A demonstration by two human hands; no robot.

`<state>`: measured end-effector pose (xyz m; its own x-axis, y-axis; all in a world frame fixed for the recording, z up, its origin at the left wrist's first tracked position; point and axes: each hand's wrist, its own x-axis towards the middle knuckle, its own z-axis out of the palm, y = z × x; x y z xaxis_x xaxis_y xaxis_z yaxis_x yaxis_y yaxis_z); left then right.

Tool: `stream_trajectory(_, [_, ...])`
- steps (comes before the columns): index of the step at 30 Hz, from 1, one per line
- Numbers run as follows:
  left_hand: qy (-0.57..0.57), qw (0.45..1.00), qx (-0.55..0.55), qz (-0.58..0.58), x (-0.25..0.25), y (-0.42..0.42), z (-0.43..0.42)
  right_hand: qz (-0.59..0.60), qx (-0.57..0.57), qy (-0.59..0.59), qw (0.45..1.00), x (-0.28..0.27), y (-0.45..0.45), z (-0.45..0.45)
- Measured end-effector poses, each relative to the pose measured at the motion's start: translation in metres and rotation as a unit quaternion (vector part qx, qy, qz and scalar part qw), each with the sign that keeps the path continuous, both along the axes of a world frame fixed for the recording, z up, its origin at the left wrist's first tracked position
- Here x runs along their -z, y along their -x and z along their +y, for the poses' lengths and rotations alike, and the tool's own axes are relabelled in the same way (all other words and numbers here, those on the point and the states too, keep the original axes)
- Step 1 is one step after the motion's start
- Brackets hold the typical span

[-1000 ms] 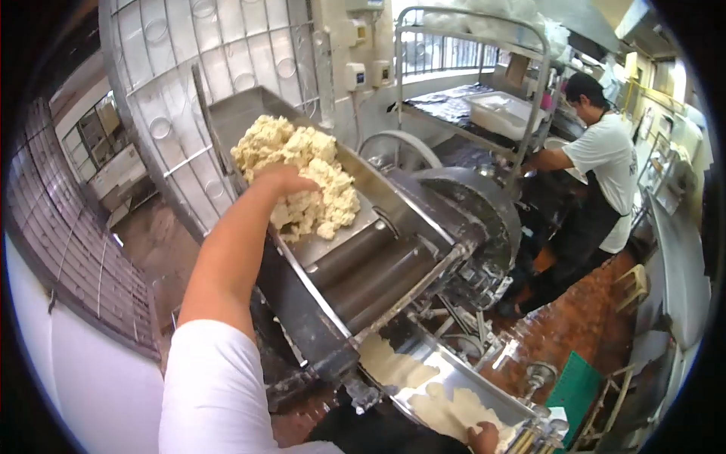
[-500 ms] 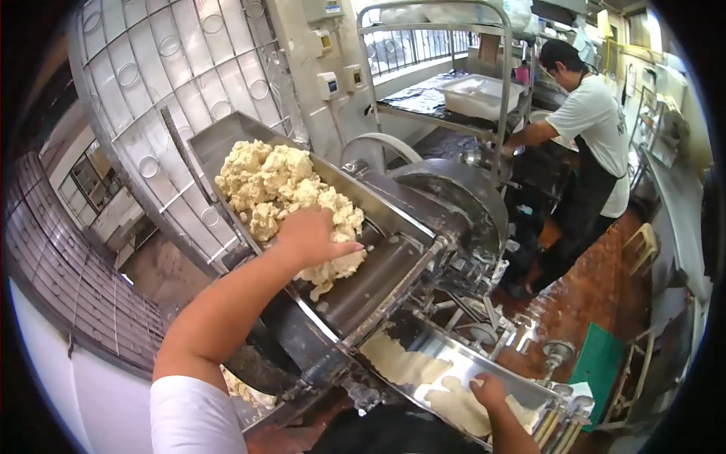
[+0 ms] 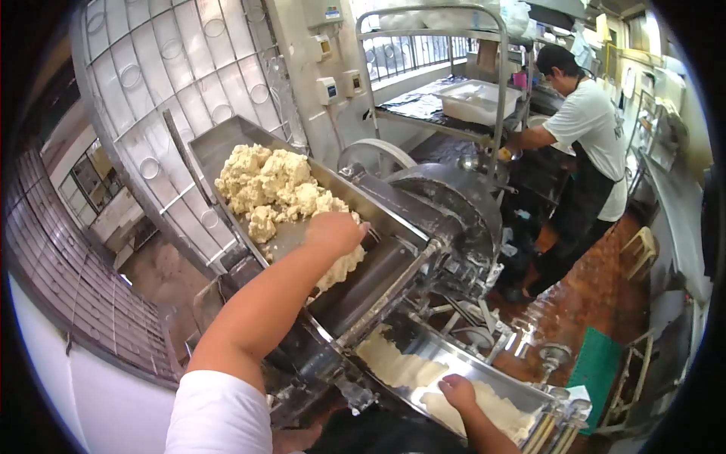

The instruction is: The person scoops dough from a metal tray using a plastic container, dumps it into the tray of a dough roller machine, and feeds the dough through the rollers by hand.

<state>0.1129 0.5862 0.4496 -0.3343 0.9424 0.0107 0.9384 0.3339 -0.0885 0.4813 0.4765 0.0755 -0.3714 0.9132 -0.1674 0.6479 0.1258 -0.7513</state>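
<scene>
A large lump of crumbly, pale yellow dough (image 3: 272, 181) lies in the upper metal hopper (image 3: 227, 132) of a roller machine. My left hand (image 3: 335, 233) is closed on the dough's near right part, beside the dark roller (image 3: 370, 276); its fingertips are partly hidden. Below, a flattened dough sheet (image 3: 401, 365) lies on the lower metal tray (image 3: 454, 349). My right hand (image 3: 458, 393) is over another flat dough piece (image 3: 491, 412) on that tray. Its thumb side shows, but the other fingers are hidden, as is whether it grips the sheet.
The machine's big round guard (image 3: 461, 200) and wheel (image 3: 378, 159) stand behind the hopper. A co-worker (image 3: 586, 144) in a dark apron works at the back right, by a rack (image 3: 505, 83) with a white tub (image 3: 476, 102). A green board (image 3: 594, 371) leans at right.
My left hand has moved right and nearer the roller, with some dough shifted along. My right hand has moved slightly left over the lower tray.
</scene>
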Motion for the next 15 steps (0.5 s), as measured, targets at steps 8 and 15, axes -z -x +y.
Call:
stream_trajectory(8, [0.03, 0.988, 0.041, -0.143, 0.02, 0.031, -0.017, 0.331, 0.018, 0.269, 0.904, -0.03, 0.128, 0.067])
stream_trajectory(15, [0.003, 0.989, 0.024, -0.148, 0.017, 0.018, -0.019, 0.649, -0.007, 0.534, 0.542, -0.128, 0.228, 0.098])
